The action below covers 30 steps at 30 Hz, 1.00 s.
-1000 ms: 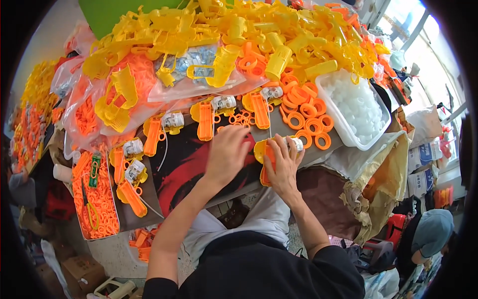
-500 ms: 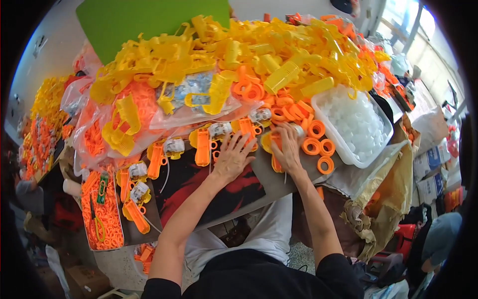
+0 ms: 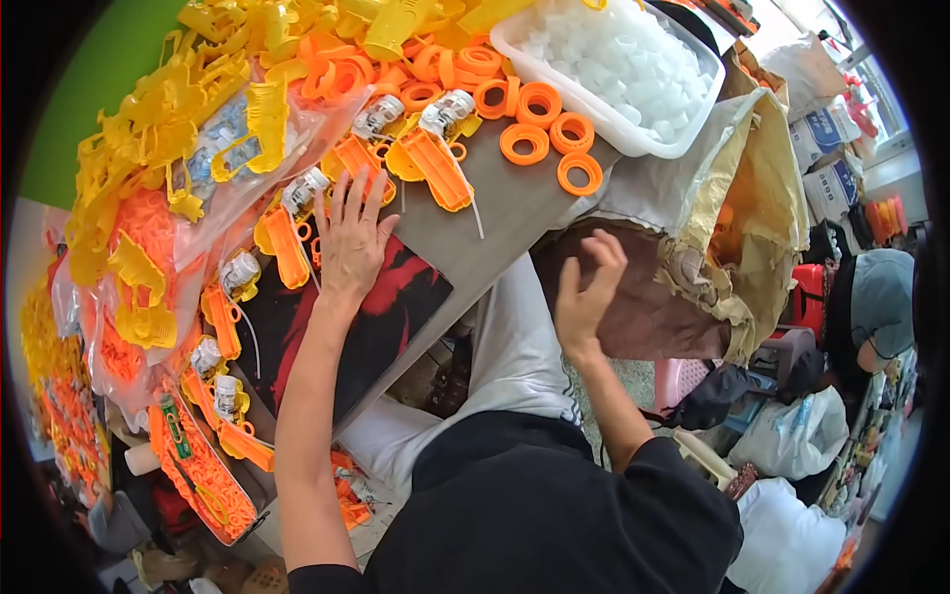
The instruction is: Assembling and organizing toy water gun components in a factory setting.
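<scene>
On the bench [image 3: 515, 213], the left hand [image 3: 351, 243] lies flat with fingers spread wide, holding nothing, its fingertips touching an orange toy piece [image 3: 287, 243] beside a small white reel. The right hand [image 3: 586, 292] hangs off the bench edge over a brown cloth [image 3: 653, 307], fingers loosely curled and empty. To pick well, I judge the left hand should slide one piece clear before closing. Four orange rings [image 3: 549, 139] lie loose near a white tray [image 3: 614, 59]; yellow parts [image 3: 178, 119] are piled beyond counting.
</scene>
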Each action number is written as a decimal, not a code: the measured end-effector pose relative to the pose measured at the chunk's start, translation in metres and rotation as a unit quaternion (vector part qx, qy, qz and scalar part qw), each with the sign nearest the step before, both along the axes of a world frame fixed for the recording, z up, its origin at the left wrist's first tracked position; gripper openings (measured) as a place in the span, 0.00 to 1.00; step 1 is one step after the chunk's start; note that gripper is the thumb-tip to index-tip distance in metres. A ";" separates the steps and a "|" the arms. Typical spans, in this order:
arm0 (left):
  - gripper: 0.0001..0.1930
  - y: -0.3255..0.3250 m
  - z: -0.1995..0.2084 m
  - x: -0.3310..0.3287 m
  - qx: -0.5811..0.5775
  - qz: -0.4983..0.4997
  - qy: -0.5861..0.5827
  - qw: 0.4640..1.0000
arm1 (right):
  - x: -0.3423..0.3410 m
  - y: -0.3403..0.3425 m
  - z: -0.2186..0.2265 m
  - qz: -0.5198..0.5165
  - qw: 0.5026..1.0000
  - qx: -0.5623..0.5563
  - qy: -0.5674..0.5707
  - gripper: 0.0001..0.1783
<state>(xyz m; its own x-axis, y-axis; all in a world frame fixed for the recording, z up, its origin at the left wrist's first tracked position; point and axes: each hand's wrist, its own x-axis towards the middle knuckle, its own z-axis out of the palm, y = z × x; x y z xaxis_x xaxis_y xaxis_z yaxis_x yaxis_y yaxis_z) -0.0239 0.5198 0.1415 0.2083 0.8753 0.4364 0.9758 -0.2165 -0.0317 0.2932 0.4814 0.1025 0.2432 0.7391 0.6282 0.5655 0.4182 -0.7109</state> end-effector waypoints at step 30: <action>0.35 -0.012 0.019 0.012 -0.008 -0.028 -0.012 0.999 | -0.059 0.144 0.051 0.136 0.939 -0.162 -0.271 0.42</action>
